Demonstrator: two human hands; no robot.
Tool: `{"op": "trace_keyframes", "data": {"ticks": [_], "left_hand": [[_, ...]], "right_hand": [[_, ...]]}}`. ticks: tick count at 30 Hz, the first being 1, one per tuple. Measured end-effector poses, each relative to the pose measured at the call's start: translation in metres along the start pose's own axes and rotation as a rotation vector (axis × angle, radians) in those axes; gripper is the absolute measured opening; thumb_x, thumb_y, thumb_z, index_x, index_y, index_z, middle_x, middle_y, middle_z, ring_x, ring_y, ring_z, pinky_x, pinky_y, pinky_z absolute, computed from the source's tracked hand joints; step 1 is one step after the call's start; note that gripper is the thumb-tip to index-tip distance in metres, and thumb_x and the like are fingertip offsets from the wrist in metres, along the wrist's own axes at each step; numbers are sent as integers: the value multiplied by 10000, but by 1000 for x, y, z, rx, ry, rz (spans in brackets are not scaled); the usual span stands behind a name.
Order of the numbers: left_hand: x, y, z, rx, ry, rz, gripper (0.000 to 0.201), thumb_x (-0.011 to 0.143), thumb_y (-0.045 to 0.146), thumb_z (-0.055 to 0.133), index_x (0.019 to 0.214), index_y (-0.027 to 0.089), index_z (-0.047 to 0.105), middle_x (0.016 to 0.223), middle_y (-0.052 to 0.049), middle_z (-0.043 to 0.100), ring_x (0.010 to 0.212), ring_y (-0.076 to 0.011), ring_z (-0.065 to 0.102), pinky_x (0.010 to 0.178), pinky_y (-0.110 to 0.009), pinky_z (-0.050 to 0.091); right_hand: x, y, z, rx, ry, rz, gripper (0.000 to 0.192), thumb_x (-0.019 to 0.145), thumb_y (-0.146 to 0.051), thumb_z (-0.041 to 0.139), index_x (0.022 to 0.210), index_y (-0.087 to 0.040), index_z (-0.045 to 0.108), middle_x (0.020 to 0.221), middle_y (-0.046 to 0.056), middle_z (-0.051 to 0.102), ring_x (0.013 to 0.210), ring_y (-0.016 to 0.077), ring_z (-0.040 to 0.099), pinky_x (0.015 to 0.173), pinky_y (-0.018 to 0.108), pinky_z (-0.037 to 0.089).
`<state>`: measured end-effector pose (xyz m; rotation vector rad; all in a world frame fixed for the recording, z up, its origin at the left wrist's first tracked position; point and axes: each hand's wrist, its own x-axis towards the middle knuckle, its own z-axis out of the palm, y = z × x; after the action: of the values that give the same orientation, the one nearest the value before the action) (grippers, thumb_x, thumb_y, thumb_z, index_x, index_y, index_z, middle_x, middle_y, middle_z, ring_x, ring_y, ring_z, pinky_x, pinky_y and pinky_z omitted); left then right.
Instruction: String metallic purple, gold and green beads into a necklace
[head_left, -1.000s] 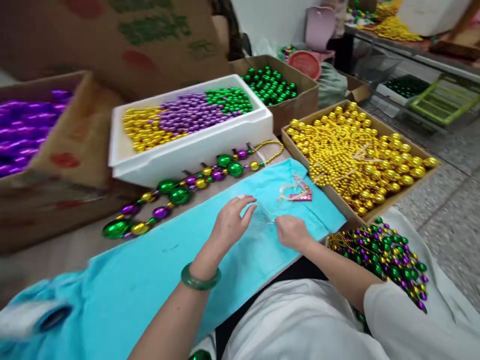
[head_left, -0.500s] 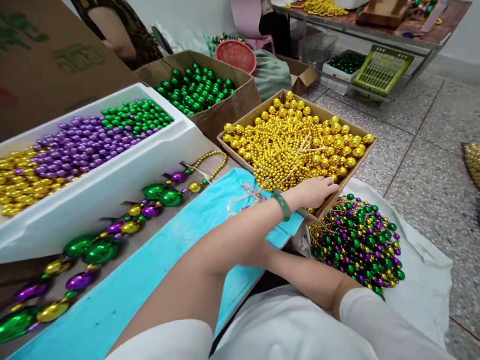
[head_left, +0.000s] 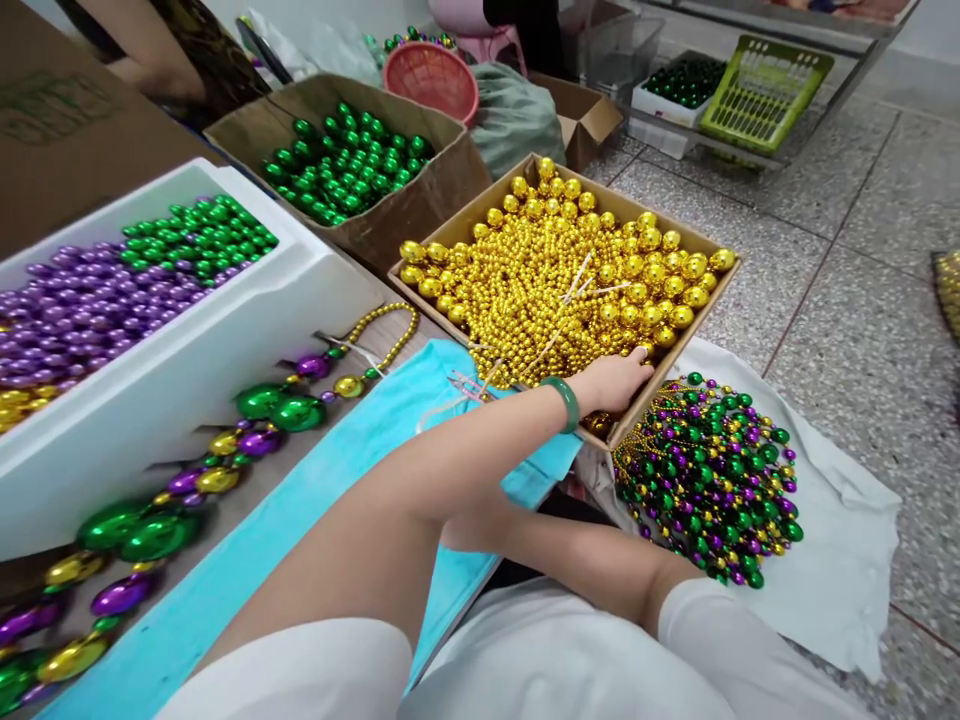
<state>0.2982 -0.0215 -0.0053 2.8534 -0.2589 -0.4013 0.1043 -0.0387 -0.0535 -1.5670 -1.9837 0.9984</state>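
left hand [head_left: 615, 380] rests among gold beads [head_left: 555, 280].

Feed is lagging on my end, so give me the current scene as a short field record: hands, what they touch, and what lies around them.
left hand: reaching across into the box of gold beads, fingers among the beads at its near edge
right hand: hidden behind the left forearm
wrist: green bangle
under the arms: turquoise cloth
beside the box: heap of mixed bead strings on white sheet
left of cloth: white foam tray, large-bead necklace
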Motion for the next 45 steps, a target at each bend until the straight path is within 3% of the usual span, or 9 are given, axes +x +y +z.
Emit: {"op": "trace_keyframes", "data": {"ticks": [7, 12, 15, 18, 20, 24, 27, 33, 45], "left_hand": [[8, 3, -3, 50, -34, -58, 280, 865, 193, 458, 1064, 142, 649, 1154, -154, 513, 813, -222, 641, 662, -329, 487], [5, -5, -7, 9, -39, 18, 299, 813, 240, 557, 1081, 142, 642, 1152, -134, 522, 757, -179, 619, 681, -316, 482], [2, -9, -6, -39, 6, 33, 322, 800, 243, 568, 1098, 136, 627, 1153, -133, 525, 773, -172, 602, 706, -312, 476], [-3, -8, -7, -82, 66, 31, 321, 793, 228, 557, 1090, 124, 619, 1154, -136, 519, 775, -164, 584, 710, -311, 469], [-9, -7, -12, -129, 115, 23, 320, 768, 218, 568, 1068, 119, 615, 1137, -131, 517, 774, -161, 575, 707, -311, 468], [-36, -11, -28, -416, 270, -19, 291, 712, 219, 621, 989, 130, 626, 1151, -121, 520, 879, -171, 569, 780, -313, 479], [-68, -18, -36, -996, 419, -151, 324, 725, 324, 658, 997, 154, 610, 1060, -99, 576, 861, -161, 582, 687, -275, 491], [-140, -15, -40, -2150, 606, -263, 412, 801, 524, 543, 1018, 177, 591, 961, -92, 642, 617, -93, 554, 373, -141, 320], [-230, -4, -17, -2347, 935, -251, 392, 856, 493, 518, 1005, 142, 609, 920, -98, 657, 603, -106, 589, 379, -155, 355]], "right_hand": [[-57, -21, -24, -171, -5, -44, 301, 886, -202, 369, 1100, -180, 581, 1226, 67, 643, 1111, 239, 555, 843, 386, 485], [-166, -22, -126, -7, -351, -196, 236, 844, -341, 574, 962, -156, 659, 966, 87, 709, 838, 195, 643, 696, 284, 499], [-204, 7, -208, 105, 72, 53, 207, 923, -278, 482, 956, -188, 665, 945, 39, 707, 840, 134, 635, 761, 245, 486], [-203, 59, -262, -211, 640, 489, 174, 875, -214, 511, 932, -168, 669, 927, 70, 696, 848, 183, 622, 796, 327, 479], [-186, 93, -277, -315, 643, 633, 164, 835, -191, 547, 929, -158, 678, 952, 92, 692, 902, 218, 623, 839, 365, 473], [-140, 129, -271, -309, 496, 617, 460, 846, -305, 582, 1280, -155, 549, 1221, 139, 608, 1075, 249, 593, 925, 377, 459], [-114, 130, -253, -418, 370, 688, 633, 859, -370, 570, 1423, -170, 365, 1316, 178, 505, 1075, 289, 595, 885, 390, 467], [-106, 117, -215, -483, 278, 729, 394, 934, -221, 377, 1315, -125, 410, 1253, 225, 466, 953, 294, 629, 796, 405, 468], [-120, 111, -188, -600, -48, 781, 364, 803, -363, 622, 1057, -113, 551, 1095, 213, 542, 876, 277, 655, 743, 370, 482]]}}
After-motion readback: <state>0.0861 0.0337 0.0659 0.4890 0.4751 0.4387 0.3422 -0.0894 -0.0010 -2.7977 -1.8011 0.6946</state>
